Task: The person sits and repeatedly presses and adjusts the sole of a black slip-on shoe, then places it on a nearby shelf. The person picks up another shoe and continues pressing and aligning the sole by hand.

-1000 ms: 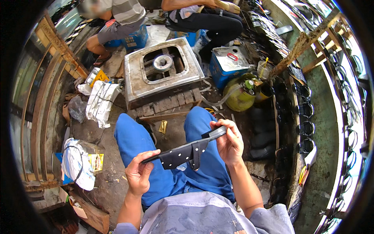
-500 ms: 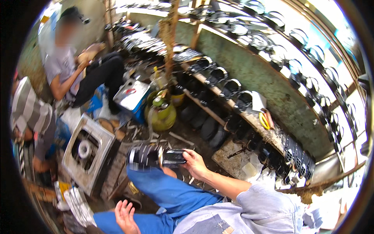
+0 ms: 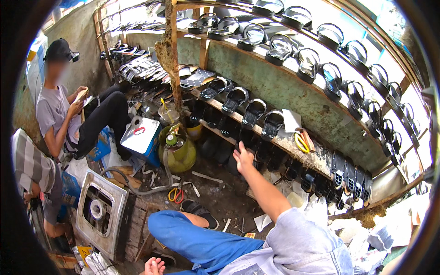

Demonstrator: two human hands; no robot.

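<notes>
My right hand (image 3: 244, 159) reaches out over the floor to the front of the lower shelf, its fingers stretched and apart. No held thing can be made out in it. Dark sandals and soles (image 3: 221, 153) crowd the shadow behind its fingertips, hard to tell one from another. On the board above stand finished-looking black sandals (image 3: 273, 124) in a row. My left hand (image 3: 155, 266) rests low by my leg, partly cut off by the picture's edge. Its fingers are loosely bent and apart, with nothing seen in them.
A metal stove (image 3: 98, 208) and a green gas cylinder (image 3: 176, 153) with a hose stand left. Scissors (image 3: 175, 195) lie on the floor; yellow-handled ones (image 3: 302, 143) lie on the shelf. Higher racks hold black sandals (image 3: 308, 64). Two people (image 3: 57, 105) sit at left.
My right hand has gone from above my knee, where it held a black sandal, out to the lower shelf. The sandal no longer shows in it. My view has shifted too.
</notes>
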